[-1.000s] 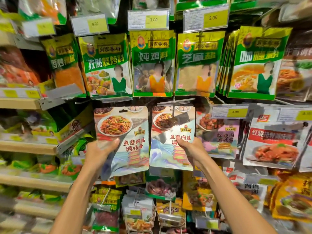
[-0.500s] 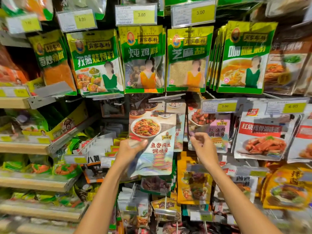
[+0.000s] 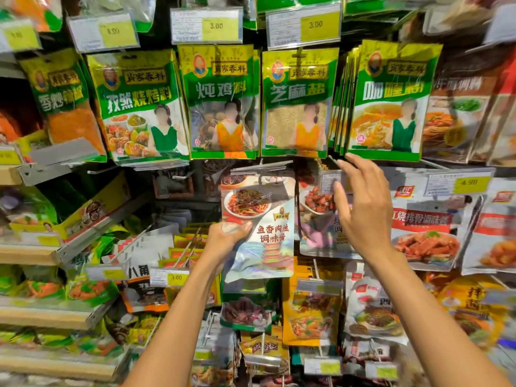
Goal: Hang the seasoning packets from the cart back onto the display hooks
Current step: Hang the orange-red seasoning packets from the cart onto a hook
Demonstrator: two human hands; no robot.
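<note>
A seasoning packet (image 3: 265, 227) with a plate of shredded pork and red Chinese lettering hangs upright in the middle of the display, its top at a metal hook (image 3: 259, 170). My left hand (image 3: 227, 238) grips its left edge, thumb across the front. My right hand (image 3: 360, 208) is raised to the right of it, fingers spread and holding nothing, in front of a neighbouring packet (image 3: 318, 219) and its price tag. The cart is out of view.
A row of green and yellow spice packets (image 3: 223, 101) hangs just above, with price tags (image 3: 206, 25) over them. Red-labelled packets (image 3: 424, 219) hang to the right. Bare hooks (image 3: 184, 248) jut out at lower left beside shelves (image 3: 55, 252) of goods.
My right hand let go of its packet and rose up to the right, opening. My left hand carried its packet rightward to the middle hook. The view shifted.
</note>
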